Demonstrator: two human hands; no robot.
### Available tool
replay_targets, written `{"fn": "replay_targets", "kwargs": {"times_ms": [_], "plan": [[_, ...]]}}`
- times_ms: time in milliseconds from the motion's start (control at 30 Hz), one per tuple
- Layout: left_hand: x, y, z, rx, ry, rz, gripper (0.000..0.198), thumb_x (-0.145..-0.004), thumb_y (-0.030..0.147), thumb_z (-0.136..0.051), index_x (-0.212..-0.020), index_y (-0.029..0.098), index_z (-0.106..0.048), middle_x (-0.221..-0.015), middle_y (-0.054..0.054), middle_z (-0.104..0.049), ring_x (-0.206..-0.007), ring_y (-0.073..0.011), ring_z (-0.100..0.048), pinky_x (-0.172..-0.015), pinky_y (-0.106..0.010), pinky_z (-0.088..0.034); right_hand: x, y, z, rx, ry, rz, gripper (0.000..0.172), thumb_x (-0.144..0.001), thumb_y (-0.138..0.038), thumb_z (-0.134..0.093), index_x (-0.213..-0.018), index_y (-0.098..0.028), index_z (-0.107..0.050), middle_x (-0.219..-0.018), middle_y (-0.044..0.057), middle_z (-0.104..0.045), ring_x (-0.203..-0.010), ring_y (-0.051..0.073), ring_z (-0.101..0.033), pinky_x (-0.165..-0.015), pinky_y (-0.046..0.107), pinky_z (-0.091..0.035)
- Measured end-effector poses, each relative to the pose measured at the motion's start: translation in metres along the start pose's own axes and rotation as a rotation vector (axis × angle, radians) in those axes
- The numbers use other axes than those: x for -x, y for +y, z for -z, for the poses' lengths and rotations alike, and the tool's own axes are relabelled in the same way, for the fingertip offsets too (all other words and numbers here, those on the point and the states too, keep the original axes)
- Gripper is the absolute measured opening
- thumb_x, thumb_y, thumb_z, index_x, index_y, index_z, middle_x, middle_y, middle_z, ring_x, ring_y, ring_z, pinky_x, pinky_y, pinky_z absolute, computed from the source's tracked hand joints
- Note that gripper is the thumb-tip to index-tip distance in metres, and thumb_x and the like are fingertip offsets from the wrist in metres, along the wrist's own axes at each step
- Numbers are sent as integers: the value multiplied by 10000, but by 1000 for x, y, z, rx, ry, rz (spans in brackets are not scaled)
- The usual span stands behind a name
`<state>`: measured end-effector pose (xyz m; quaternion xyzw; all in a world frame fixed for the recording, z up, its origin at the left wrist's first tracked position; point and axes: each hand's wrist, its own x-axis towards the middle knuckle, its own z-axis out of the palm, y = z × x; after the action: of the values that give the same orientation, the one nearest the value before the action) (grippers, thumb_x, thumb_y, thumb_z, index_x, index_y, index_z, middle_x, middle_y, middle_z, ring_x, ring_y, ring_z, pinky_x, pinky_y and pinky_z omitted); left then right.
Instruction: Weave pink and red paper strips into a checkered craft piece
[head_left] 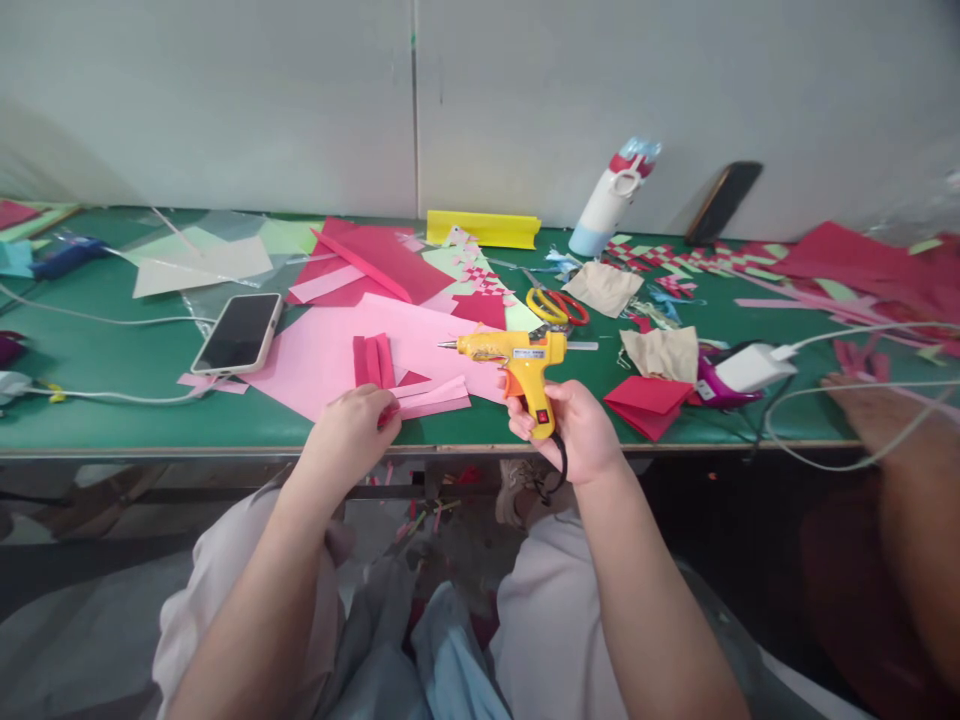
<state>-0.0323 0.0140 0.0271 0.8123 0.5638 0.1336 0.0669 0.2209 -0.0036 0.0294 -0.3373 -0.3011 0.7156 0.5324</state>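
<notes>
My right hand (577,425) is closed round the grip of a yellow hot glue gun (517,358), whose nozzle points left over a large pink paper sheet (330,360). My left hand (352,432) rests at the table's front edge with its fingers curled on a small red paper piece (388,416). Just beyond it lie folded red paper strips (373,360) and pale pink strips (435,396). The glue gun's black cord hangs below my right wrist.
A phone (238,333) lies face up at left. Yellow and red scissors (556,306), a white bottle (609,200), a white charger (750,366), cables and scattered red, pink and green paper cover the green table (112,350). Another person's arm (907,470) reaches in at right.
</notes>
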Motion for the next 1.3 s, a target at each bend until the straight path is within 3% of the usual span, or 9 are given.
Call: {"fn": "replay_targets", "kwargs": {"times_ms": [200,400,600,967,1300], "plan": [[0,10,-4,-126,41,23,247,-914,280,-437,-787,178,-623,-792,-68,-649,-750,-208,-606,-629,-305,-396,1,-2,-3,5,33,-22,219,-700,-284,-482,-809,-136,-601,-668,57,-584,-500,113,-400,-475,262,-332],[-2,21,-6,-206,67,140,341,-958,361,-362,-821,178,-614,-830,-88,-679,-761,-229,-633,-574,-304,-346,3,-4,0,30,35,-49,247,-695,-306,-509,-825,-134,-628,-654,53,-593,-499,112,-406,-472,248,-339],[-3,8,3,-93,77,229,225,-906,367,-429,-789,213,-545,-721,-52,-669,-624,-205,-607,-545,-289,-307,9,-1,9,111,-66,-114,288,-802,-381,-558,-877,-125,-668,-713,51,-601,-517,95,-431,-491,237,-346],[-2,-9,12,33,19,243,243,-877,405,-447,-744,216,-522,-736,-53,-693,-664,-219,-625,-583,-288,-366,10,14,-6,457,-150,-215,398,-834,-468,-636,-968,-95,-666,-750,32,-569,-547,67,-443,-497,220,-332],[0,-13,12,44,20,203,224,-896,349,-452,-754,197,-535,-769,-73,-709,-710,-221,-655,-609,-294,-431,5,24,-16,565,-154,-190,411,-827,-517,-620,-923,-117,-630,-762,26,-548,-553,79,-429,-505,247,-331]]}}
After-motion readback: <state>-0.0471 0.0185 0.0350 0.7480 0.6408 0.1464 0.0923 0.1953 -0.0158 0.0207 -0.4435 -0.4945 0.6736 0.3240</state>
